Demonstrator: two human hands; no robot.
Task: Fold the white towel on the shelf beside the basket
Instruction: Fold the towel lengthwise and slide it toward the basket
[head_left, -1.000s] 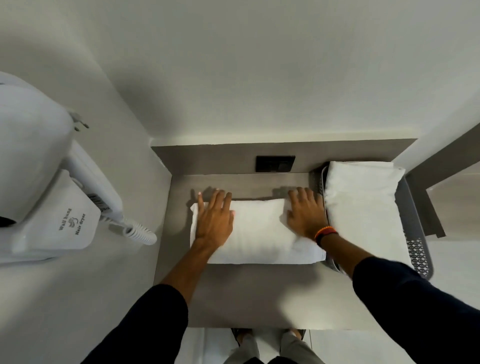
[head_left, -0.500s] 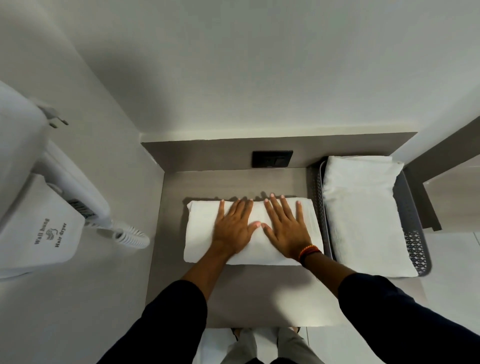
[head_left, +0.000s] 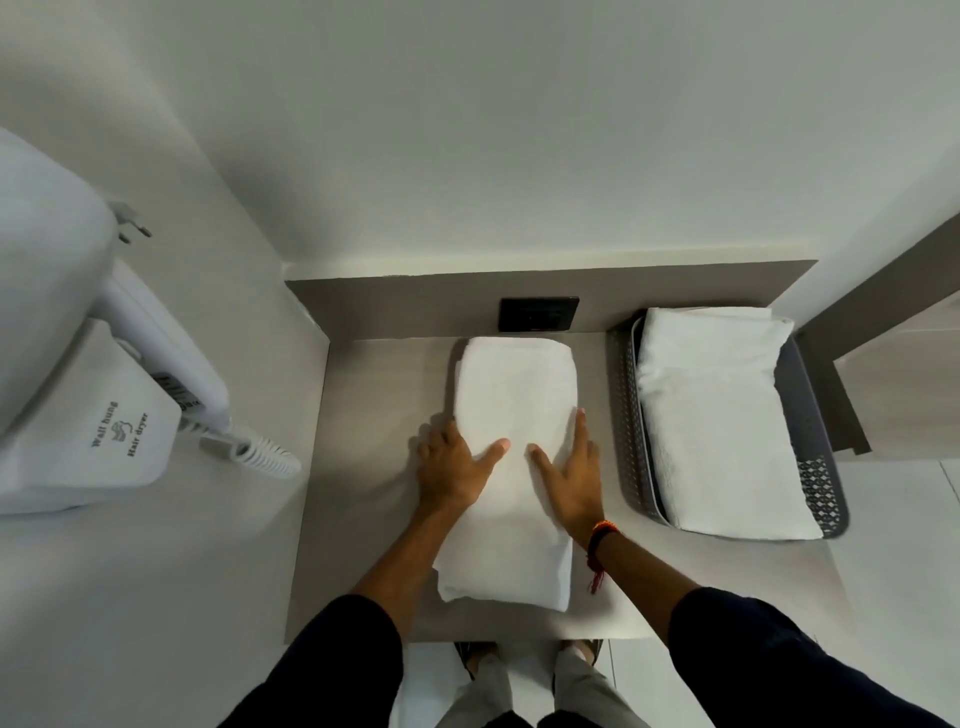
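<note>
From the head camera, the white towel (head_left: 514, 467) lay on the grey shelf (head_left: 363, 519) as a narrow folded strip, its long axis running straight away from me, from the shelf's front edge toward the back wall. Its far end stopped just short of the black wall socket (head_left: 538, 314). My left hand (head_left: 452, 467) rested flat on the towel's left edge, fingers spread wide and partly on the shelf, gripping nothing. My right hand (head_left: 571, 473) lay flat and open on the right edge, thumb pointing inward, also holding nothing. Both sat about mid-length, equally near, one to each side. I judged that any further fold would have to bring the near end up over the far end, along that long axis, so both hands would need to drop back to the near corners first.

The grey perforated basket (head_left: 628, 415) stood just beside the towel to the right, apart from it, with a second folded towel (head_left: 717, 421) inside.

Counted: two towels, one basket, one socket, and one wall-hung hair dryer (head_left: 93, 405) with its coiled cord (head_left: 265, 454) on the left wall.
</note>
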